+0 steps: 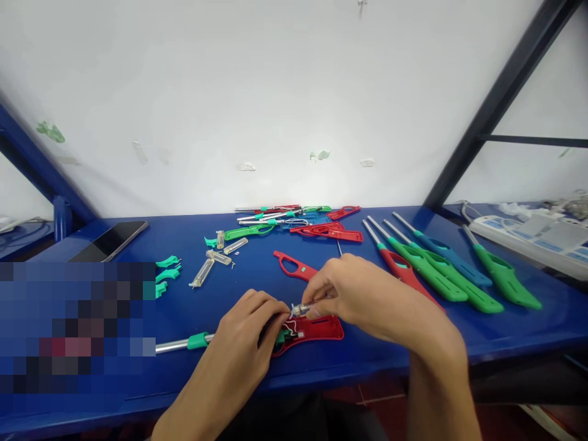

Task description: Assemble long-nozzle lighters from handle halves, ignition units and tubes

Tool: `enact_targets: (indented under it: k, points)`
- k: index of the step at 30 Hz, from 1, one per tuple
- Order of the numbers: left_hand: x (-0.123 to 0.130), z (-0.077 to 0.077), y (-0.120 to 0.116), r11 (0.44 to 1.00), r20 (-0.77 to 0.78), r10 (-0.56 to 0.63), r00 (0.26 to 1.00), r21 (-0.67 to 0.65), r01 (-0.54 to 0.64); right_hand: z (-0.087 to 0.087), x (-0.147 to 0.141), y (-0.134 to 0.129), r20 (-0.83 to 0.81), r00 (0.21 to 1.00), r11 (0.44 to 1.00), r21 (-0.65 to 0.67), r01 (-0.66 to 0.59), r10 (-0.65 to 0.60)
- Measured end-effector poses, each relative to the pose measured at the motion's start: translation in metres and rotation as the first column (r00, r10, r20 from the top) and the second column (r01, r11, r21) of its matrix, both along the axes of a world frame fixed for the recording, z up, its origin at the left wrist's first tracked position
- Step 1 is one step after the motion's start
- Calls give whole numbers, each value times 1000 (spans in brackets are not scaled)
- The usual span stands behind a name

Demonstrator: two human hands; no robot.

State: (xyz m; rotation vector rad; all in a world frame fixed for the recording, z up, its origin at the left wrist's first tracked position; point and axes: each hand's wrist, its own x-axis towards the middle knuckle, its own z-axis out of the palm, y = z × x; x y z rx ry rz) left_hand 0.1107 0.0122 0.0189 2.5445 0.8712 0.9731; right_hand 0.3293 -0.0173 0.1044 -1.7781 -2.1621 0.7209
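Note:
A red lighter half-shell [328, 329] lies open side up before me, its metal barrel [172, 347] and green collar [198, 340] pointing left. My left hand [248, 334] rests across it, hiding its middle. The left fingertips pinch together by the end of a thin white tube [292, 324] that loops out of the shell. My right hand [351, 294] is closed on a clear fuel tank [302, 310], with its valve end towards the left fingertips. Behind the right hand a slim metal shaft [339, 247] shows; whether the hand holds it I cannot tell.
Another red half-shell [294, 267] lies just beyond. Clear tanks [203, 272] and green triggers [169, 273] sit left. Loose lighter parts [294, 220] are piled at the back. Several closed lighters [429, 266] lie right, near a power strip [528, 242]. A phone [110, 241] lies far left.

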Motion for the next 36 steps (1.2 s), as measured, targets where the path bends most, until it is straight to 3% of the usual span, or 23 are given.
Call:
enact_targets:
  k: [10,15,21,26,36]
  points:
    - [1,0,2,999,-25,-5,1000,53,7,-3,2,6,31,997,997,43,-70,69]
    - [1,-2,1,996,2,14,1000,87,-14,0,5,8,-83,995,999,6,-51,52]
    - [1,-2,-2,998,10,69,998,6,-69,2,6,4,-163,987,1000,-15,-16,13]
    - [2,-2,0,998,24,33,999,47,-34,2,6,4,-193,981,998,-59,-8,-4]
    - [1,-2,-1,995,37,-4,999,103,0,5,2,3,-114,993,999,-37,-14,9]
